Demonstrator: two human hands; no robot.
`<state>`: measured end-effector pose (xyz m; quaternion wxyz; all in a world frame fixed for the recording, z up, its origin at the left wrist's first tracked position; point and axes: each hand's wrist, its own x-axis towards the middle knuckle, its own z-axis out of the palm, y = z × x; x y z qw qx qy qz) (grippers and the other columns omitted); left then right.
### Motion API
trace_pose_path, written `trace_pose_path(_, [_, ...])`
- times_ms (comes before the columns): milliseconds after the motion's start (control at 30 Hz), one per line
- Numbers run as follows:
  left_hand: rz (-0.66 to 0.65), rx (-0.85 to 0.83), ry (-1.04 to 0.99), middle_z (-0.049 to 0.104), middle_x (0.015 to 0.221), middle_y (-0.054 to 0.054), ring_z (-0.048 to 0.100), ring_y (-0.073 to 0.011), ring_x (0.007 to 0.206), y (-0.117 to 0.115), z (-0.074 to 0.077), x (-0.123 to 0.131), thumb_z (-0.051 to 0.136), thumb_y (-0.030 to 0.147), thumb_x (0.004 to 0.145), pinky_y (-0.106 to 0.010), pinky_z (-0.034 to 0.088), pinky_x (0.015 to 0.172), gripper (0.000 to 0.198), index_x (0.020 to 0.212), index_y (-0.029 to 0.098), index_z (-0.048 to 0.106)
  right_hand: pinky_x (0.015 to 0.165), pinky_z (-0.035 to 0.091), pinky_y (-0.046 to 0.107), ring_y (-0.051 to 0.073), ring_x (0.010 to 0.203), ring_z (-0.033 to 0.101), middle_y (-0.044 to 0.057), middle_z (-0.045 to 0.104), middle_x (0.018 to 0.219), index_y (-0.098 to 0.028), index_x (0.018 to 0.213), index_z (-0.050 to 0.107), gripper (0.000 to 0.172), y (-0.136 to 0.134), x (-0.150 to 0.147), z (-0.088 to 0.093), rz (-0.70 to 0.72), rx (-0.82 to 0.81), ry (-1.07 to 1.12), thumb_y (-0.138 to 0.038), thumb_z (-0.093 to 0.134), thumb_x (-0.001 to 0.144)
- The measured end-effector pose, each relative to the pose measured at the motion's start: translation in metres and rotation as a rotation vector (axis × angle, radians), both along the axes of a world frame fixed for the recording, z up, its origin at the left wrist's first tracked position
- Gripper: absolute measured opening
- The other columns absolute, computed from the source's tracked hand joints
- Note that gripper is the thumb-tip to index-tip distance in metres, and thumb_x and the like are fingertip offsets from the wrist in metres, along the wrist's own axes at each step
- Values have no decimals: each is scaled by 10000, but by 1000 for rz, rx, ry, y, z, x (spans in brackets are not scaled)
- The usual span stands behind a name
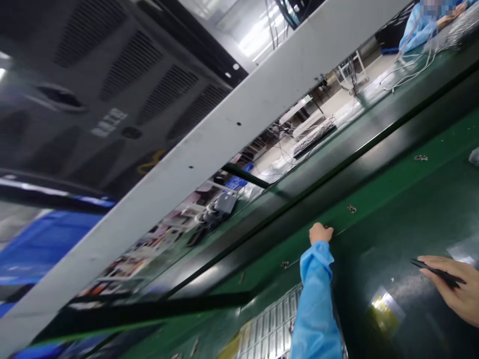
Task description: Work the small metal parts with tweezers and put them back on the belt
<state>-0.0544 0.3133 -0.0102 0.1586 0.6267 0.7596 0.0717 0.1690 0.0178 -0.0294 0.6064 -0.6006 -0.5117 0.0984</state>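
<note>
My left hand [321, 233], in a blue sleeve, reaches out to the green conveyor strip [389, 187]. Its fingers are curled together at the strip's surface, and whatever they hold is too small and hidden to name. Clusters of tiny metal parts lie along the strip: one cluster [352, 209] to the right of this hand, another [285, 265] to its left, and a third [421, 157] farther off. At the right edge, my right hand [454, 286] grips black tweezers [443, 274], whose tips point left over the dark green worktop [374, 249].
A slotted silver tray [271, 319] lies beneath my left forearm. On the worktop rests a small clear bag with yellow [385, 309]. A white beam [224, 129] crosses above, with a dark monitor back [123, 99] behind it. A co-worker in blue [415, 30] sits at the far right.
</note>
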Motion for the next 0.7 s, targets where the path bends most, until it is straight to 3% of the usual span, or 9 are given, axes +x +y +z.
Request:
trace_pose_path(167, [-9,-56,154,565,1109,-98,567,-208,972,-5,-10,-2,562,305,836,-390,477,813,301,1087,139,555,690,596,310,211,768,698,53,724,889,-225,957,650,197,1,2,0,18,39,-26,-185,651,764])
trace_pose_path(333, [-16,-45,115,561,1117,-92,566,-208,971,-16,10,-12,556,307,840,-402,479,810,306,1099,145,547,676,591,313,211,763,698,50,725,885,-224,954,648,195,2,3,-1,16,46,-34,-191,659,763])
trace_pose_path(533, [8,41,-254,603,1008,-68,601,-174,854,-33,46,-11,524,317,859,-358,514,724,265,1050,137,562,658,559,290,200,728,692,36,729,829,-226,903,679,133,2,8,11,38,-55,33,-232,648,774])
trace_pose_path(633, [-21,50,-514,634,927,-88,627,-165,823,-65,56,-1,483,319,863,-308,528,682,260,980,105,571,618,530,273,193,702,677,32,717,763,-217,835,692,122,0,17,27,180,-272,123,-294,602,808])
trace_pose_path(700, [-71,23,-664,650,954,-86,640,-168,810,-101,60,4,536,358,807,-271,530,643,264,929,129,582,541,500,251,177,619,651,24,688,668,-198,768,684,162,-1,25,36,325,-427,203,-331,598,802])
